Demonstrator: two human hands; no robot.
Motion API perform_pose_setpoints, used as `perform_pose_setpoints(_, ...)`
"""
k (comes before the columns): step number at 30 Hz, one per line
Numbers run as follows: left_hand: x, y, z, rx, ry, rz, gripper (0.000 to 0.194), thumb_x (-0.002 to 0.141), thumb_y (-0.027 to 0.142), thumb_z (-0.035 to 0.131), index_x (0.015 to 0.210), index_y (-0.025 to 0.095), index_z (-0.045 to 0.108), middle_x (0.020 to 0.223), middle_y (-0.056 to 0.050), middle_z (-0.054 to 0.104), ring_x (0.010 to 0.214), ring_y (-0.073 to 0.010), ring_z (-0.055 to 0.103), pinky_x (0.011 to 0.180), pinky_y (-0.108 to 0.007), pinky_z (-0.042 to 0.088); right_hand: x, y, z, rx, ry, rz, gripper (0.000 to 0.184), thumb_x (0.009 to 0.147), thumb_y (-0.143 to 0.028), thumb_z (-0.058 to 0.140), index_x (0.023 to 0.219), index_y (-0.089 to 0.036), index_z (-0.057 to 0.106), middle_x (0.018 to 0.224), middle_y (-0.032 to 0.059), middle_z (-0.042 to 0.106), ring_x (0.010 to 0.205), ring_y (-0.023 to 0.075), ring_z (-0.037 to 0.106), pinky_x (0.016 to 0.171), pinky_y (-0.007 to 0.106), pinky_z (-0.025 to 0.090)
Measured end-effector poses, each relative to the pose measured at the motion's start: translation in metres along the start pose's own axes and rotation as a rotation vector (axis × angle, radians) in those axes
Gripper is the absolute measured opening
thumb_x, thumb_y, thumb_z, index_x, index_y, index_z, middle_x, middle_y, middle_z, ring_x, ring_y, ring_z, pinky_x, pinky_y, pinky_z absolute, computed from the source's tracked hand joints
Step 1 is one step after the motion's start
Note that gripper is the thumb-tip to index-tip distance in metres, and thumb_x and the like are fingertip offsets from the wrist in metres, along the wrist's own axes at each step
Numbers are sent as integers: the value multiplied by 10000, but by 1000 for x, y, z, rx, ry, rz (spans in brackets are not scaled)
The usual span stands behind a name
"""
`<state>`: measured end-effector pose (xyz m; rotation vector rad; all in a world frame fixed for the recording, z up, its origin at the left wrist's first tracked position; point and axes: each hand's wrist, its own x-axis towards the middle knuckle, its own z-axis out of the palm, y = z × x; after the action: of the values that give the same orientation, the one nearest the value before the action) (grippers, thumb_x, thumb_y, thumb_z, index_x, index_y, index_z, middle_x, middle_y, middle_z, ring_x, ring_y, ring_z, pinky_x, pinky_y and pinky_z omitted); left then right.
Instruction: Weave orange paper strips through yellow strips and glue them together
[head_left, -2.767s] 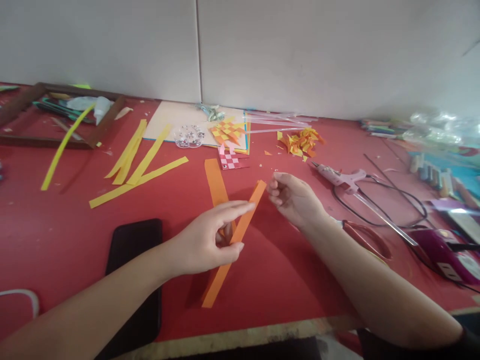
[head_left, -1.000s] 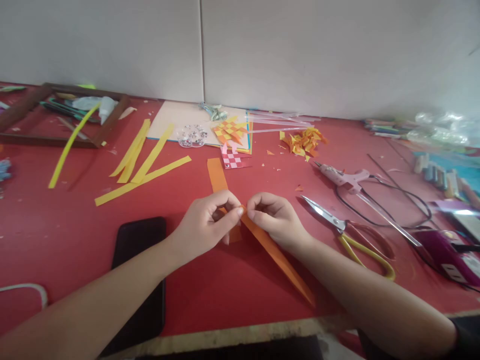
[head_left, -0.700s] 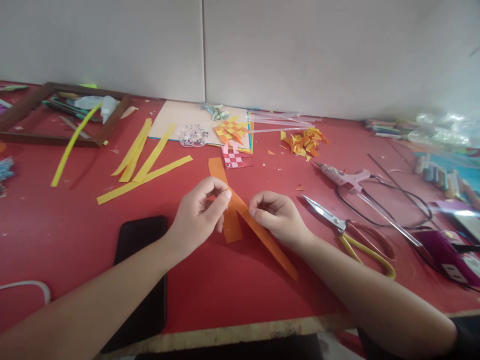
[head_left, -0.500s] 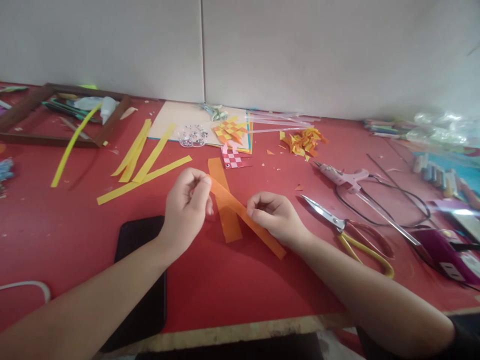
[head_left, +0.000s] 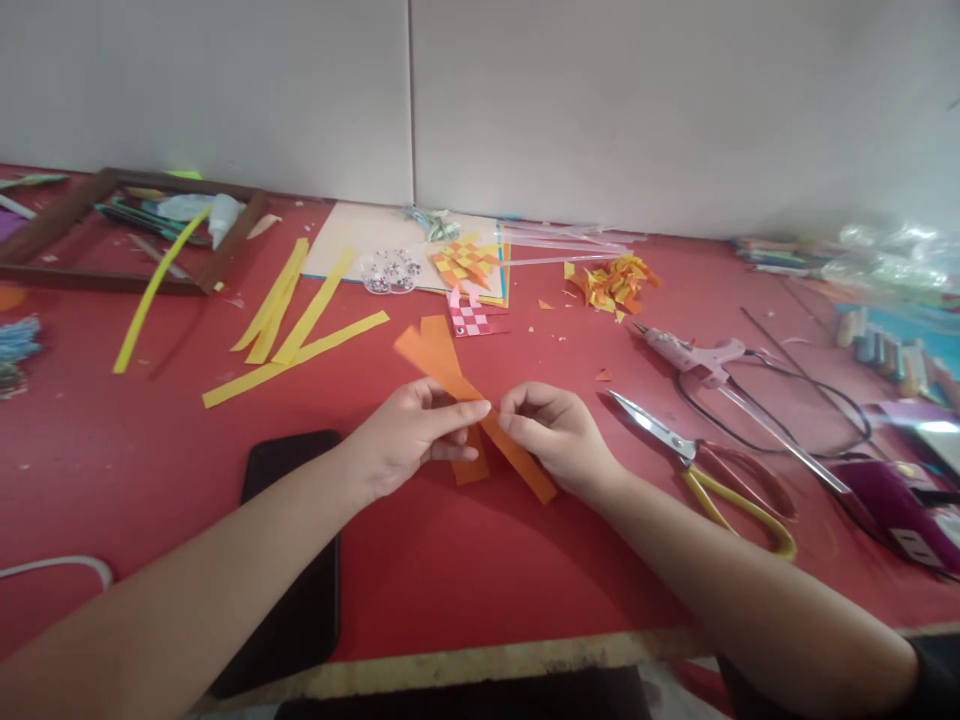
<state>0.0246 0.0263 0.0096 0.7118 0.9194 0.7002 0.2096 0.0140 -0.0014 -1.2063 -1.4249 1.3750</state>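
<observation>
Between my two hands an orange paper strip is held slantwise above the table, its upper end pointing to the far left. My left hand pinches it near the middle, with the thumb on top. Just to the right, my right hand is closed on the strip's edge with thumb and fingertips. A second orange strip lies flat on the table beneath, partly covered by the held strip and my left fingers. Close behind sits a pink and red checkered woven paper fish.
Scissors and a pink glue gun with its cable lie at the right. Yellow strips and a black phone are on the left. Paper scraps, a tray of googly eyes and a wooden frame stand further back.
The orange strip went from my left hand alone into both hands and turned to slant the other way. My left hand drew its end leftward, then slid back beside my right hand.
</observation>
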Motion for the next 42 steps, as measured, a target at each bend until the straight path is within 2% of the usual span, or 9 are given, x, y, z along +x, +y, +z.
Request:
perform_pose_setpoints(4,4,-3,-3,5,18,147,290,660,293,862,820,158,661,806,14,639,743,-103,618,674,-234,578,0,-2,0,-8,-9,12,127,738,-278,648,689,-178,586,609,-41,517,524,71,406,506,225,339)
perform_pose_setpoints(12,11,-2,-8,-112,336,468,254,773,338,777,800,194,569,787,39,599,724,-87,599,729,-238,533,2,0,-3,38,-26,37,72,726,-219,630,680,-176,596,574,-37,554,504,82,496,508,230,393)
perform_pose_setpoints(17,9,6,-11,-287,492,499,189,831,258,700,770,202,531,811,33,615,767,-87,622,767,-229,531,4,7,-11,94,30,43,59,709,-143,587,662,-178,595,567,-35,580,513,84,519,515,228,409)
perform_pose_setpoints(21,4,8,-4,-245,286,376,238,768,264,762,767,188,537,729,44,598,658,-79,600,650,-199,517,7,5,-13,194,123,30,64,739,-198,623,693,-187,580,562,-44,572,506,79,507,499,220,406)
perform_pose_setpoints(24,-1,3,-1,33,-6,152,306,696,259,823,813,185,551,682,60,581,580,-78,573,561,-203,488,6,1,-10,289,125,75,185,758,-345,712,755,-185,618,545,-41,574,479,86,515,463,221,411)
perform_pose_setpoints(27,-5,-3,0,300,-127,90,312,704,266,816,842,189,547,646,63,578,558,-90,568,556,-227,482,3,0,-7,293,26,100,289,747,-445,755,773,-181,641,569,-31,595,491,93,543,459,224,428)
perform_pose_setpoints(33,-7,-9,1,584,-20,311,305,747,362,784,876,198,561,833,-1,642,765,-155,638,667,-270,492,0,4,-6,186,-92,106,330,797,-444,733,682,-176,581,541,-46,559,466,67,495,479,219,424)
perform_pose_setpoints(36,-8,-5,1,538,145,443,284,834,423,700,813,205,519,775,23,574,710,-125,586,632,-243,457,-1,2,-6,141,-119,97,330,787,-444,739,682,-178,574,527,-51,531,472,71,487,477,218,409)
perform_pose_setpoints(42,-8,2,-2,387,134,436,322,908,494,589,787,196,585,738,9,568,690,-125,572,610,-235,476,-3,-1,-4,41,-200,60,333,786,-404,725,637,-177,531,550,-59,466,486,55,389,463,211,320)
